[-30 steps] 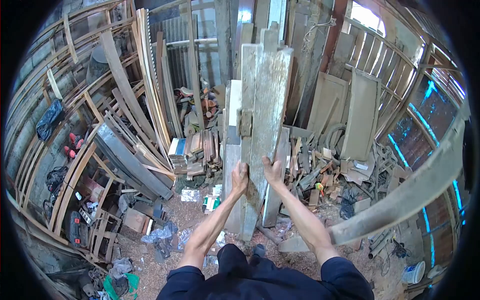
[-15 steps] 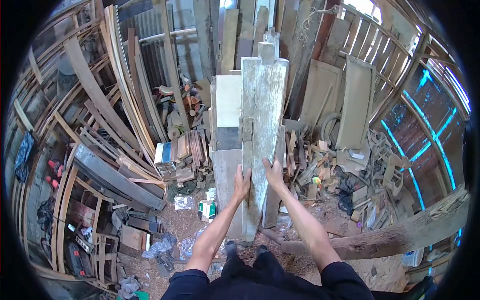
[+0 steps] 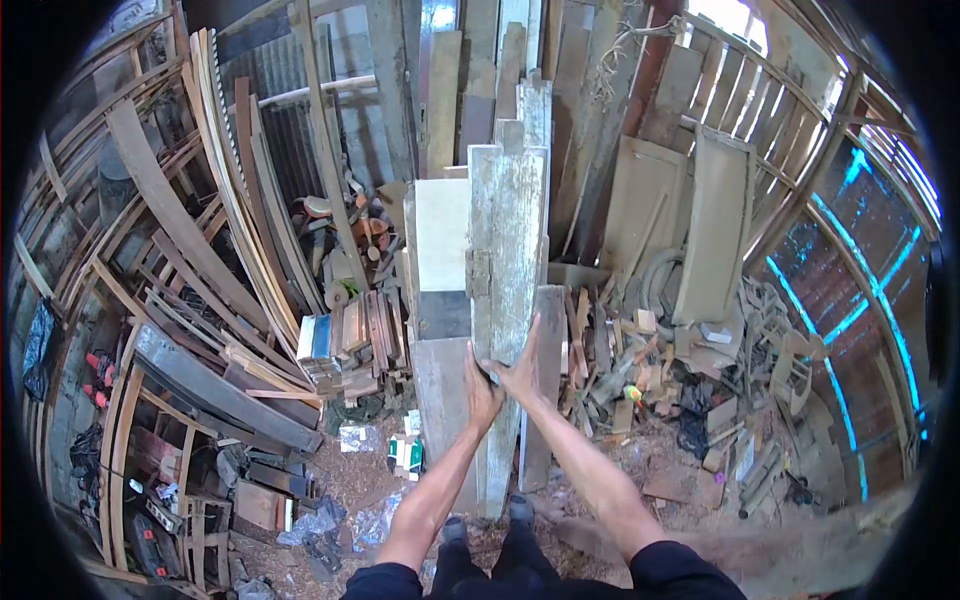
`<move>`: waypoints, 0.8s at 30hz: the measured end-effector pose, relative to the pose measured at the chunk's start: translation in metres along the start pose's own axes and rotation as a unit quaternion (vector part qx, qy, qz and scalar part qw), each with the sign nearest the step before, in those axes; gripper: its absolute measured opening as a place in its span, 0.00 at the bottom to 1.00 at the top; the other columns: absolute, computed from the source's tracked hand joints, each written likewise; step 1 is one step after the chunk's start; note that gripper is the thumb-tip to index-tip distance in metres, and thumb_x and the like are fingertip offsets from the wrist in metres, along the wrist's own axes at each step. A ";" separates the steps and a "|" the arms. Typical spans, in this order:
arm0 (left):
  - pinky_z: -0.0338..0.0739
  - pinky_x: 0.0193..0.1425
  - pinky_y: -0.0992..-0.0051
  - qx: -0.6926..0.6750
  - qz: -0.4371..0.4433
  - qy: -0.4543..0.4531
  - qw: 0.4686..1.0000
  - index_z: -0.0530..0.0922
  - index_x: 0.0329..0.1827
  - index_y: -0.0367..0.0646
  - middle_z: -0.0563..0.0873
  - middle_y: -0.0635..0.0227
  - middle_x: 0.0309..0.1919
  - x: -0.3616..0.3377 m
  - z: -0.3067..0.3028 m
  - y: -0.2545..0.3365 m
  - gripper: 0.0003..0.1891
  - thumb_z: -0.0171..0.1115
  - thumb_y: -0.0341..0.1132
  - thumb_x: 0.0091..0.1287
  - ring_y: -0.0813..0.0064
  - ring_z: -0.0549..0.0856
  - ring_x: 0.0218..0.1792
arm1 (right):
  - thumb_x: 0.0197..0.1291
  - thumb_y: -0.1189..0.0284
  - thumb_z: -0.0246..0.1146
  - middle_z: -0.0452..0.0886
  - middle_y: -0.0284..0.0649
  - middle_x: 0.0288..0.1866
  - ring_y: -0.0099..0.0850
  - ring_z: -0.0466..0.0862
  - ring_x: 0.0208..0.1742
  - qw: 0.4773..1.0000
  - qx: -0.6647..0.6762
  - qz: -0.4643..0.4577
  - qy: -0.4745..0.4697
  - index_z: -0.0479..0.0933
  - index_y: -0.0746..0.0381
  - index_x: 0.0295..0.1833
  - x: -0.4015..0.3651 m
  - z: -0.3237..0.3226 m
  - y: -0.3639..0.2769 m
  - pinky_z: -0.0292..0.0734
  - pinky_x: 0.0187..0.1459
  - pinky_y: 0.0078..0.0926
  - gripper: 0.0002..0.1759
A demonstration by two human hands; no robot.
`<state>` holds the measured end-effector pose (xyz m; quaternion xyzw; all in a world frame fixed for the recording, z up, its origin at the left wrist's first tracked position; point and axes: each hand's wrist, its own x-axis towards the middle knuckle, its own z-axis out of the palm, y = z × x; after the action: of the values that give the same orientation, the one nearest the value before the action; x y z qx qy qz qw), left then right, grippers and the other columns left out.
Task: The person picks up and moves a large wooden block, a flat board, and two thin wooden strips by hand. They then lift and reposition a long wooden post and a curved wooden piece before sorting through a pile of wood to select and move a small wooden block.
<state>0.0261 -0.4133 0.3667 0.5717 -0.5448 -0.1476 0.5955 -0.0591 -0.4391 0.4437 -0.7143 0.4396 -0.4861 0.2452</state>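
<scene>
A weathered plank (image 3: 507,225) with flaking whitish paint stands upright in front of me, among other boards. A rusty hinge (image 3: 479,272) sits on its left edge. My left hand (image 3: 482,395) holds the plank's left edge, fingers stretched upward along the side. On the opposite edge, my right hand (image 3: 522,378) has its fingers pointing up and its thumb across the front face. Both thumbs nearly meet on the wood, and the plank is held between the two hands. Behind it on the left is a grey board (image 3: 443,385) with a cream panel (image 3: 442,235) above.
Stacked wood offcuts (image 3: 365,325) lie on the left, below long leaning strips (image 3: 245,215). Scrap wood (image 3: 625,365) is heaped on the right near a framed panel (image 3: 715,225). Plastic bags (image 3: 312,525) litter the floor. A blurred beam (image 3: 700,540) crosses the lower right.
The plank has shifted slightly left and its top is lower in view. My hands have come closer together, fingers straighter along its edges. The view has shifted, and the right-hand beam has dropped and blurred.
</scene>
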 end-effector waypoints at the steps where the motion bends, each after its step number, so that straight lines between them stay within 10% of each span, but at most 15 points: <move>1: 0.54 0.65 0.61 0.008 -0.005 0.005 1.000 0.42 0.67 0.33 0.57 0.43 0.62 0.004 0.011 -0.010 0.45 0.63 0.29 0.50 0.47 0.59 0.63 | 0.33 0.69 0.74 0.46 0.64 0.66 0.55 0.52 0.67 1.000 -0.012 -0.007 -0.001 0.26 0.64 0.68 0.007 0.000 0.008 0.50 0.66 0.40 0.68; 24: 0.60 0.64 0.60 0.105 -0.051 -0.068 0.991 0.42 0.67 0.36 0.59 0.43 0.61 0.132 0.124 -0.188 0.54 0.72 0.29 0.41 0.47 0.61 0.62 | 0.38 0.63 0.72 0.47 0.64 0.66 0.54 0.56 0.66 0.991 -0.028 0.127 -0.042 0.28 0.64 0.68 0.155 0.105 0.230 0.55 0.64 0.40 0.65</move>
<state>0.0564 -0.6400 0.2410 0.6469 -0.5666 -0.1577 0.4854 -0.0309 -0.6944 0.2963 -0.6790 0.5294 -0.4081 0.3035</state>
